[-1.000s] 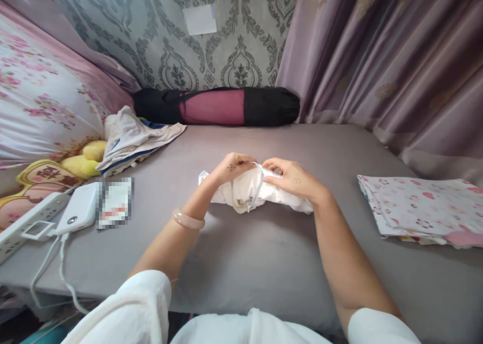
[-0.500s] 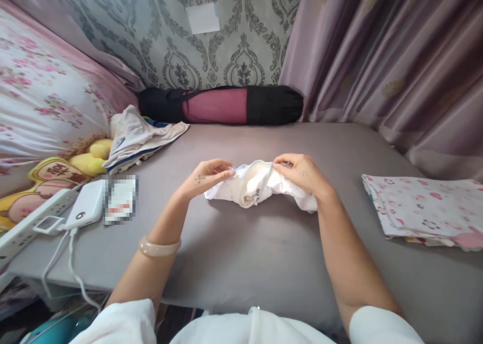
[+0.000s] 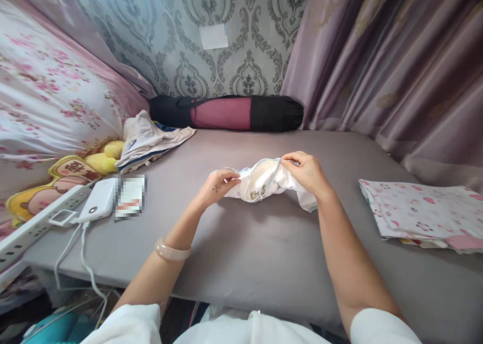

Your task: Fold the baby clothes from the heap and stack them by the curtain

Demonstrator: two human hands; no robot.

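A small white garment [image 3: 277, 180] with pale blue edging and a fine print is bunched up in the middle of the grey bed surface [image 3: 260, 253]. Its round, trimmed opening faces me, and part of the cream inside shows. My left hand [image 3: 216, 188] is closed, thumb and fingers pinching the garment's left side. On the other side, my right hand [image 3: 307, 174] pinches the blue edging at the top of the opening. One white end hangs down below my right wrist. The fingertips of both hands are partly hidden in the cloth.
Folded printed cloth [image 3: 426, 210] lies at the right. On the left are a power bank [image 3: 98, 199], a power strip [image 3: 33, 228], a blurred-out packet [image 3: 130, 197], a yellow plush [image 3: 100, 162] and folded clothes [image 3: 151, 140]. A black and maroon roll bag [image 3: 222, 113] lies against the wall.
My left hand has moved right, closer to my right hand, and the garment is gathered narrower. Its edging now stands in a wider loop. The view has shifted slightly.
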